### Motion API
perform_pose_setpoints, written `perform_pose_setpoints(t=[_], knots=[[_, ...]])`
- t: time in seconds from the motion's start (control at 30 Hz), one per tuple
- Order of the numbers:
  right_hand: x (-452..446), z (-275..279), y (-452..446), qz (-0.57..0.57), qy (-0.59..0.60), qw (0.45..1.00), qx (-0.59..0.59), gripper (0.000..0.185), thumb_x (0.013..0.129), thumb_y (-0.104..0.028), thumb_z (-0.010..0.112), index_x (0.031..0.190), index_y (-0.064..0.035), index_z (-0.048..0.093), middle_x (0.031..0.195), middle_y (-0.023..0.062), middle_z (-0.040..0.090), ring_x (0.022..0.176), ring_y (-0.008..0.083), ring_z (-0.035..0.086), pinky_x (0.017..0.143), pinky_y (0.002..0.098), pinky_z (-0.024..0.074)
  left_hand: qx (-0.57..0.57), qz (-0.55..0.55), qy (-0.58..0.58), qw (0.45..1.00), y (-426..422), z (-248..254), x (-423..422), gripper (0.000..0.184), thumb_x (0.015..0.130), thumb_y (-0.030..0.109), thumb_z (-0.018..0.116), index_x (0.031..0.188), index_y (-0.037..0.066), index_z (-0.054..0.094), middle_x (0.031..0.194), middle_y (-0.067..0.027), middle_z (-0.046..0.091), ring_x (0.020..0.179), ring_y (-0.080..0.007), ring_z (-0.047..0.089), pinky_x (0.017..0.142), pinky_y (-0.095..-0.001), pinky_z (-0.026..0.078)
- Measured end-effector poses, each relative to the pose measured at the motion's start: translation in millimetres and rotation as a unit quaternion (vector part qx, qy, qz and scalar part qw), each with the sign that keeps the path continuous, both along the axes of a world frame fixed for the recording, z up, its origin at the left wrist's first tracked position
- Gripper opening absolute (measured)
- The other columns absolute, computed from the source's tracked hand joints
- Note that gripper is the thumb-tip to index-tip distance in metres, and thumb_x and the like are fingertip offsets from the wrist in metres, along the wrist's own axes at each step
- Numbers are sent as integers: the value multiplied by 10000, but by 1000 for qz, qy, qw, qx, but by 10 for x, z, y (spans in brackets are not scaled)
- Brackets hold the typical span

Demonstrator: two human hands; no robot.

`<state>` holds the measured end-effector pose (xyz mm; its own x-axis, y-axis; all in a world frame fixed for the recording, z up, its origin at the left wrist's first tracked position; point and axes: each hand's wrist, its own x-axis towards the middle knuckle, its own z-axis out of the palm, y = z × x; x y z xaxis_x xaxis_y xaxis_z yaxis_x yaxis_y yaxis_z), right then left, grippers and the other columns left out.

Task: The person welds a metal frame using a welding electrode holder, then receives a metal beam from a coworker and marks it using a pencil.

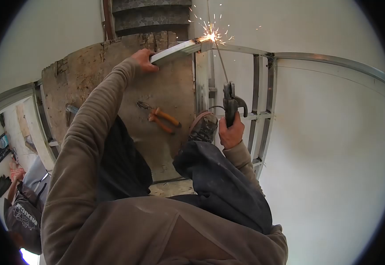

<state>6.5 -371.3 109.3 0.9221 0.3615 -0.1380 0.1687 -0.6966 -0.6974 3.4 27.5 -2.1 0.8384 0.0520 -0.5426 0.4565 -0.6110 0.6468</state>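
A metal bar (174, 51) was under welding at upper centre of the frame.
The left hand (144, 60) was curled around the bar's left end; the right hand (232, 132), right of centre, was closed around a welding holder (230, 105), its rod (222, 64) throwing sparks (212, 36).

Bare wood on the board (170, 88) leaves a hand room between the pliers (161, 113) and the metal bar (174, 52), which crosses the far right corner; sparks (212, 37) at its end block the way beyond. The left sleeve (96, 106) bars the left half; the boot (204, 128) and electrode holder (230, 105) crowd the right edge.
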Motion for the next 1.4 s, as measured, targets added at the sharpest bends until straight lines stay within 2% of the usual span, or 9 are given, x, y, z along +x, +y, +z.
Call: perform_pose_setpoints(t=[0.17,0.37,0.47,0.57,1.07,1.13,1.17,1.2,1.4], knots=[[-8,-18,17,4,-8,1000,-3,211,842,-128,621,976,9,533,598,162,552,507,328,584,498,411,446,10,16,-19,1000,-14,-46,-19,644,646,346,766,1140,-51,653,1029,-206,687,953,-300,664,890,-350,496],[5,-43,-12,16,6,1000,-25,238,838,-132,628,998,18,534,612,165,563,521,333,592,503,409,452,-6,17,-13,1000,4,-128,-8,627,652,330,762,1139,-48,653,1024,-197,692,947,-287,666,885,-350,497],[9,-181,-114,70,-109,991,-29,237,837,-134,637,990,17,538,619,163,568,524,333,592,504,407,453,64,69,13,995,-77,-259,-11,628,648,330,768,1138,-46,654,1025,-195,694,943,-287,667,881,-348,498],[13,25,3,9,-14,1000,14,225,836,-132,642,975,13,541,623,161,569,523,328,591,504,405,453,-3,16,-5,1000,2,-88,-18,641,640,330,774,1145,-44,652,1034,-199,692,950,-289,665,885,-346,498],[89,83,-1,16,25,999,-20,217,833,-121,616,976,22,536,628,173,575,552,332,614,517,398,463,-13,15,-4,1000,-41,26,3,636,639,334,767,1138,-44,656,1028,-195,684,982,-297,658,887,-358,496],[99,-8,-52,80,-135,988,-13,239,836,-123,616,1004,30,544,652,182,594,577,343,631,525,396,473,15,66,22,997,-91,-30,-21,630,636,340,767,1124,-44,660,1020,-197,686,976,-299,660,874,-366,498],[77,-22,-87,48,-61,997,-11,258,839,-127,618,1025,38,550,674,186,609,602,343,645,536,392,482,29,91,35,995,-105,-55,-31,627,635,343,767,1117,-44,663,1016,-198,686,973,-299,661,868,-370,500],[60,32,-55,11,10,1000,-12,277,841,-130,620,1046,46,555,696,190,625,626,344,659,547,389,492,-14,12,-20,1000,-26,-26,-2,641,627,358,771,1114,-44,661,1015,-206,687,956,-309,663,857,-378,504],[57,64,-10,8,11,1000,24,199,843,-131,625,980,-2,558,666,154,603,575,310,633,546,375,486,0,12,-30,999,-28,-23,-23,653,623,355,767,1128,-44,660,1013,-216,689,951,-315,666,878,-374,504]])
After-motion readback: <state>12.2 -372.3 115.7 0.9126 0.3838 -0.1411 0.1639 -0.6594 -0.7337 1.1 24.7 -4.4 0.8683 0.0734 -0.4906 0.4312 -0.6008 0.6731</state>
